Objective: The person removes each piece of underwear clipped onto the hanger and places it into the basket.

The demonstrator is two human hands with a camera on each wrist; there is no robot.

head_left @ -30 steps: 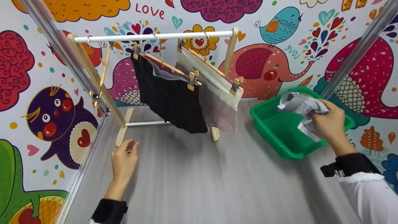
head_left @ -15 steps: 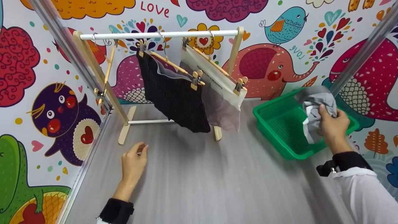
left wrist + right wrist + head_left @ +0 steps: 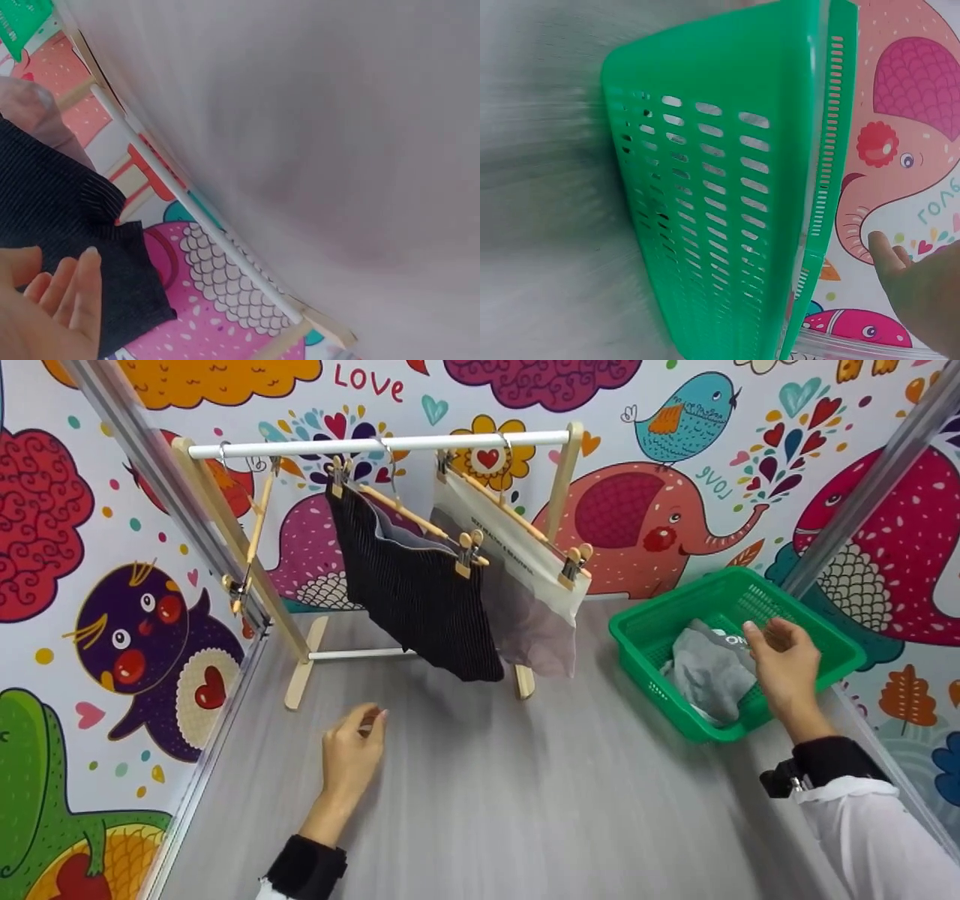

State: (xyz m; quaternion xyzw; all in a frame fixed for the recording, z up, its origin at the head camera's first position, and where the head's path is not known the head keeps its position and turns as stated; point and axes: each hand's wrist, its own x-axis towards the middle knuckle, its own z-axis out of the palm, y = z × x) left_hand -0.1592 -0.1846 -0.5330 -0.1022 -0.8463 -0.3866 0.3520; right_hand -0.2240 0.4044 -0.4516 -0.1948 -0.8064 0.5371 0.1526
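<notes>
A crumpled grey cloth (image 3: 712,671) lies in the green basket (image 3: 660,709). Over the basket's right part hovers my right hand (image 3: 791,675), fingers loosely bent and holding nothing; it also shows beside the basket wall (image 3: 727,172) in the right wrist view. My left hand (image 3: 352,754) is above the floor in front of the rack, fingers loosely bent around nothing. In the left wrist view this hand (image 3: 56,307) appears near the dark cloth (image 3: 45,195). The black striped garment (image 3: 420,592) and the white-and-mauve one (image 3: 517,577) hang from clip hangers on the rack (image 3: 315,448).
A bare clip hanger (image 3: 256,536) hangs at the rack's left end. The rack's wooden feet (image 3: 300,686) stand on the grey surface (image 3: 525,810). Printed walls with metal edge strips (image 3: 847,502) enclose the left, back and right.
My right hand has let go of the grey cloth, which dropped from mid-air into the basket. My left hand has moved to the right, empty throughout.
</notes>
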